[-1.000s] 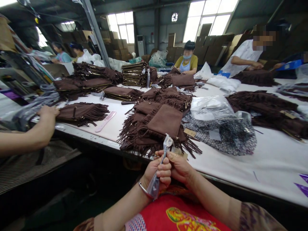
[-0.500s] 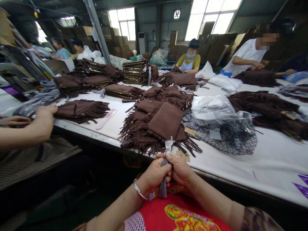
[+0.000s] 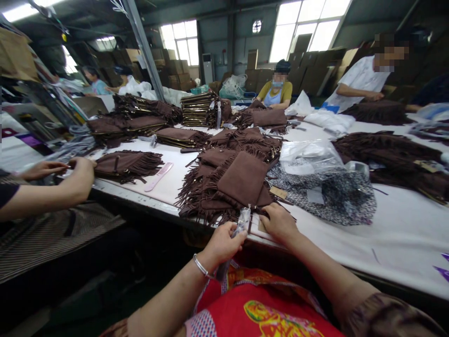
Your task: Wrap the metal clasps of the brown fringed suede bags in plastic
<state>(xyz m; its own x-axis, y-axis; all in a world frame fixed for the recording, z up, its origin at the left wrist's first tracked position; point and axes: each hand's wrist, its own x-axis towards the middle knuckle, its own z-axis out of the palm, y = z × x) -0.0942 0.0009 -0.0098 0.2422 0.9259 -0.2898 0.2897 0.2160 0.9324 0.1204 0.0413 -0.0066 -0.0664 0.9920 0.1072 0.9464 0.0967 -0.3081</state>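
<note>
My left hand (image 3: 226, 241) is closed around a narrow clear plastic sleeve (image 3: 242, 220) with something grey inside; its top sticks up past my thumb and its lower end hangs over my lap. At the table's front edge, my right hand (image 3: 280, 223) has its fingers curled by a tan paper tag (image 3: 261, 226) and the low corner of a fringed brown bag (image 3: 242, 180). What the right fingertips pinch is too small to make out. That bag lies flap up on a heap of similar bags.
A pink comb (image 3: 158, 178) lies left of the heap, near another fringed bag (image 3: 122, 164) beside a co-worker's hands (image 3: 82, 175). On the right are a plastic-wrapped black-and-white textile (image 3: 336, 192) and more brown bags (image 3: 389, 154). Stacked bags (image 3: 199, 110) stand further back.
My hands have parted: both were together on the plastic sleeve, and now only the left holds it. My right hand has moved forward and right to the bag's corner.
</note>
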